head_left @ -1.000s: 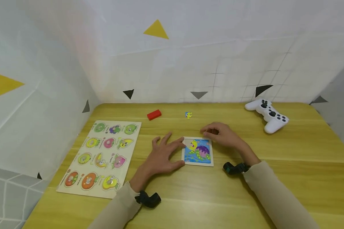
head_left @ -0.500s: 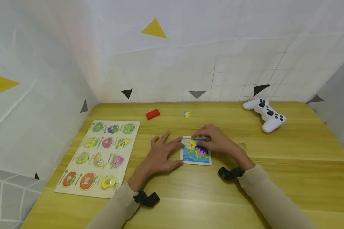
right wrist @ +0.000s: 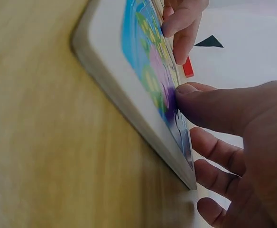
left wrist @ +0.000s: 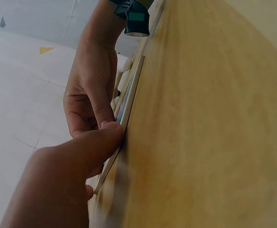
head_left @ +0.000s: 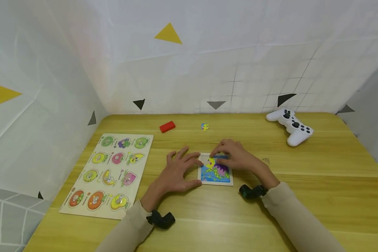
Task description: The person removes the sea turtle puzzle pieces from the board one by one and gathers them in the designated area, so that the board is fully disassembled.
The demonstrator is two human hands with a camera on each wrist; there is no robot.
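A small square jigsaw puzzle point(head_left: 215, 175) with a turtle picture and a pale wooden rim lies flat before me. My left hand point(head_left: 177, 174) is spread at its left side, thumb and index fingertips touching the rim. My right hand point(head_left: 237, 157) reaches over the top right part. In the right wrist view the right thumb point(right wrist: 219, 107) touches the picture at the purple shell, while the other fingers lie loosely bent by the far rim; whether they press a piece is hidden. A loose yellow and blue puzzle piece point(head_left: 205, 126) lies behind the puzzle.
To the left lies a large wooden board point(head_left: 138, 182) of fruit shapes. A red block point(head_left: 167, 126) is near the back edge. A white game controller point(head_left: 291, 126) rests at the back right. White cloth walls point(head_left: 189, 77) stand around the wooden table point(head_left: 208, 224).
My right hand has moved left from the puzzle's right edge onto its top right part, thumb now over the shell. My left hand keeps its place at the left rim.
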